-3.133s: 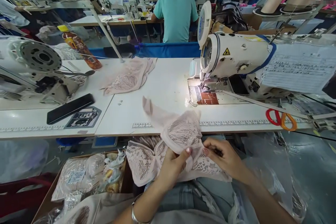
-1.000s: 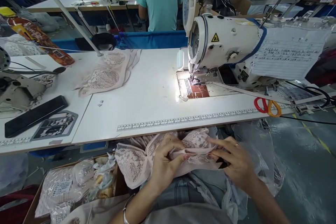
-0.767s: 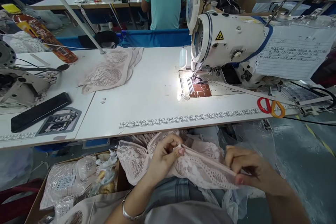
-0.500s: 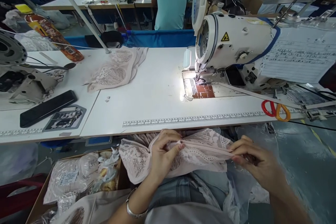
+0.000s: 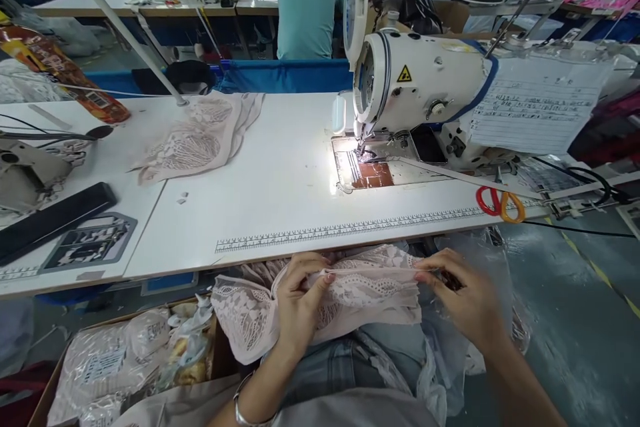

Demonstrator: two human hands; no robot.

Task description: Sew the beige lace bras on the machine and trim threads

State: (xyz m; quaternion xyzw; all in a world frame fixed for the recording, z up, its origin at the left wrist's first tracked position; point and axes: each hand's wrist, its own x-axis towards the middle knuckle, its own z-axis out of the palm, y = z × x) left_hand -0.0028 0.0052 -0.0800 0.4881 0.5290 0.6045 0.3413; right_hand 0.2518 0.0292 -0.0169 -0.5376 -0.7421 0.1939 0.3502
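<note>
Pinching lace fabric (image 5: 373, 288), left hand (image 5: 300, 303) and right hand (image 5: 465, 293) face a table (image 5: 270, 180) bearing scissors (image 5: 503, 204).

Past our left hand (image 5: 299, 307), our white sewing table (image 5: 260, 173) carries pink lace pieces (image 5: 193, 140), a drink bottle (image 5: 63, 70) and a slim black object (image 5: 55, 221); past our right hand (image 5: 463, 297), an industrial sewing machine (image 5: 420, 77) and scissors (image 5: 503, 207).

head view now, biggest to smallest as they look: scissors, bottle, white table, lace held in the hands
1. White table
2. Held lace
3. Bottle, running off the left edge
4. Scissors, just the red and orange handles clearly showing
</note>
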